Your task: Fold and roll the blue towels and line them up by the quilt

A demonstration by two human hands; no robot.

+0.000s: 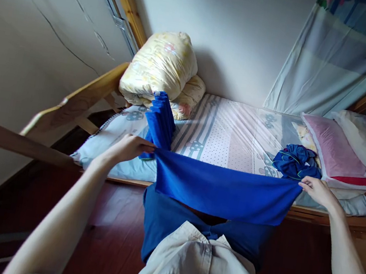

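Observation:
A plain blue cloth (227,188) hangs stretched between my two hands, in front of my lap and the near edge of the bed. My left hand (132,147) pinches its upper left corner. The upper right corner is pinched in my right hand (316,190). Just beyond my left hand, a stack of folded blue cloths (160,122) stands on the bed, leaning a little. Past my right hand lies a crumpled heap of darker blue cloth (295,161) with thin green edging.
The bed (222,129) has a patterned sheet and a wooden end rail (81,97) at the left. A bundled yellow quilt (162,66) sits at the back left. Pink and white pillows (337,147) lie at the right, below a hanging curtain (323,62). The floor (108,232) is dark red.

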